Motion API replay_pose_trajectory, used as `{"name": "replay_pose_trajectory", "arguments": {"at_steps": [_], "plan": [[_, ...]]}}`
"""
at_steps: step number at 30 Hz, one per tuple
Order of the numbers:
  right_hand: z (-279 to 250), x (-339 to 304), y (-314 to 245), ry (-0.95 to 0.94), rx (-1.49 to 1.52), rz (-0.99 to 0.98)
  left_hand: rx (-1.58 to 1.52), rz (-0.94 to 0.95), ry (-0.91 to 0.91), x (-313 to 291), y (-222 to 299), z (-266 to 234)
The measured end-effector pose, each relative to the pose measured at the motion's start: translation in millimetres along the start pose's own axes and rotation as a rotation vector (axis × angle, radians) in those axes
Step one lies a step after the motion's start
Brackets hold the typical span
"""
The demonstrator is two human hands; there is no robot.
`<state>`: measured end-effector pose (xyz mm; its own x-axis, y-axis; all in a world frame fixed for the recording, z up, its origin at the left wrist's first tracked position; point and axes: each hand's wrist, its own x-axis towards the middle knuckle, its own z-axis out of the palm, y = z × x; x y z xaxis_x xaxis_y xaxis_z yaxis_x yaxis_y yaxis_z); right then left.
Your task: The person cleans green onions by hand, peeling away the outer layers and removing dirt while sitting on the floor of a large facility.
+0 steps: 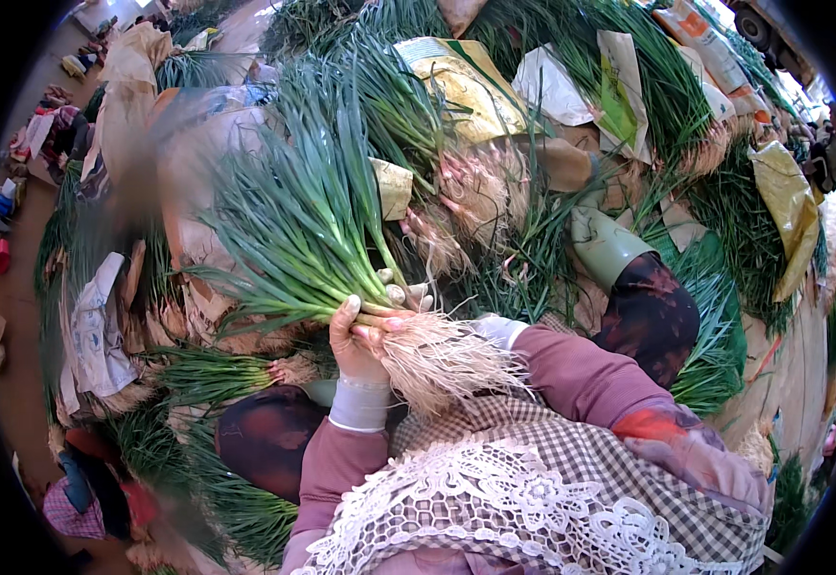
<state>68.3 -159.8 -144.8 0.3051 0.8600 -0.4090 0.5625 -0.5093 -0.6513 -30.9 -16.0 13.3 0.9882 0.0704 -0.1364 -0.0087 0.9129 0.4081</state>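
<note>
Head view: left grip [355, 335] clamped around green onion bunch [312, 230], roots trailing right; right grip hidden.

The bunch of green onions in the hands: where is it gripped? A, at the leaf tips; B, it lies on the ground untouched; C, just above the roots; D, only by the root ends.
C: the left hand wraps the bunch of green onions just above its pale roots.
</note>
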Motion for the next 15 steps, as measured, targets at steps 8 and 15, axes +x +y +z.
{"name": "replay_pose_trajectory", "arguments": {"at_steps": [8, 15], "plan": [[-181.9, -9.7, -62.8, 0.961, -0.170, 0.462, 0.155, -0.044, 0.056, 2.6, -5.4, 0.9], [-196.6, -14.2, -37.7, 0.693, 0.819, 0.165, 0.047, 0.085, -0.028, 11.5, 10.7, 8.8]]}}
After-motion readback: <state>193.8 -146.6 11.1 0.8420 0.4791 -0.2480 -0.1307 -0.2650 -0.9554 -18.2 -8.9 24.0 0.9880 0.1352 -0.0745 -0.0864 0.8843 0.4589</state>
